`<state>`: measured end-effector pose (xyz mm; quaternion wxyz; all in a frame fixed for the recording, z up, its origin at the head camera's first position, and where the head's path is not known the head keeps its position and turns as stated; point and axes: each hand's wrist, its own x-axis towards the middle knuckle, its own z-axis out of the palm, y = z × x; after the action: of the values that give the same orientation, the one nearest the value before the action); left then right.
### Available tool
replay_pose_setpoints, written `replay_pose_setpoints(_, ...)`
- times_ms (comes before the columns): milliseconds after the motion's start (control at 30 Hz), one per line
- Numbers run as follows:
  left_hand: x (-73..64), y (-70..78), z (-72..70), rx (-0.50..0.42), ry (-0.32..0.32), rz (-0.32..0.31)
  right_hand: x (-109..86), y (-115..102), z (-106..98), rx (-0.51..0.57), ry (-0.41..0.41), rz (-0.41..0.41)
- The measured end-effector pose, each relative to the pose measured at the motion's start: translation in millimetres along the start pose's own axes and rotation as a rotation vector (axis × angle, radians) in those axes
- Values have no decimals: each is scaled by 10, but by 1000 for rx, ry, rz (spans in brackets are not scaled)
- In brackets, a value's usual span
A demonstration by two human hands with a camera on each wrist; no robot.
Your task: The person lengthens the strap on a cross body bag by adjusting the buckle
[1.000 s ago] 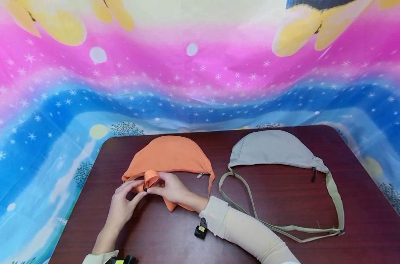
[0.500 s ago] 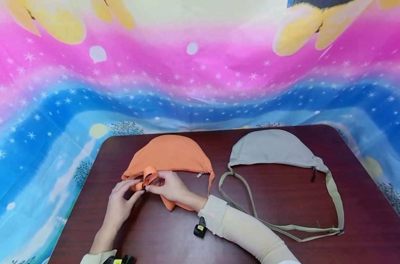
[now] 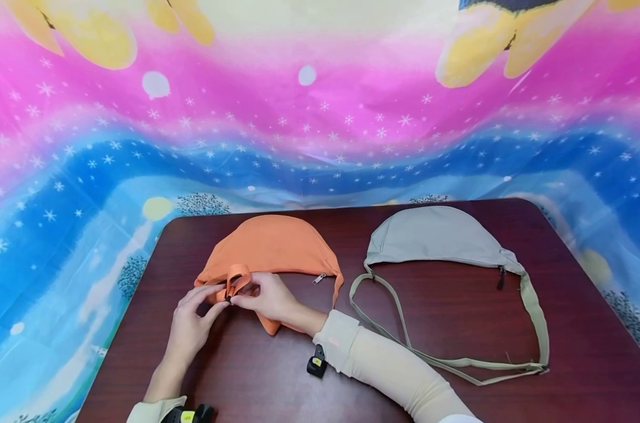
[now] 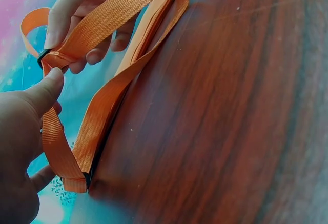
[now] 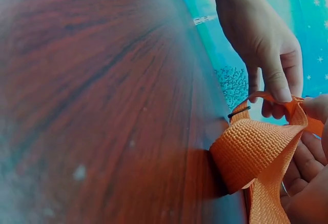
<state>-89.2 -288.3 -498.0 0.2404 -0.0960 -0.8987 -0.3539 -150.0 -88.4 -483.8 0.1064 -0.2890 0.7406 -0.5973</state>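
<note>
An orange waist bag (image 3: 269, 247) lies on the left half of the table, its zipper pull (image 3: 319, 279) near the right end. In front of it, my left hand (image 3: 187, 329) pinches the orange strap (image 4: 56, 137) between thumb and fingers, beside a black strap slider (image 4: 43, 57). Facing it, my right hand (image 3: 273, 302) pinches the strap at the slider, with thumb and fingertips close to those of the left. A small strap loop (image 3: 238, 271) stands up above the fingertips. A second black slider (image 4: 87, 179) sits lower on the strap. The fingers partly hide the first slider.
A grey waist bag (image 3: 436, 235) lies to the right, its pale green strap (image 3: 536, 317) looped toward the front on the dark red wooden table (image 3: 278, 388). A printed cloth backdrop (image 3: 309, 135) hangs behind the table and down both sides.
Both hands and the pinched strap have shifted slightly left and away from the person. The small loop above the fingertips has changed shape a little. Both bags remain in place.
</note>
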Motion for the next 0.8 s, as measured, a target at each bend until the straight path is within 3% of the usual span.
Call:
replay_pose_setpoints(200,19,15,4,-14,2,31,15,-17,-2,-27,-22,2)
replay_pose_setpoints(800,1,-7,-64,-21,-35,-19,32,-32,29,-87,-7,17)
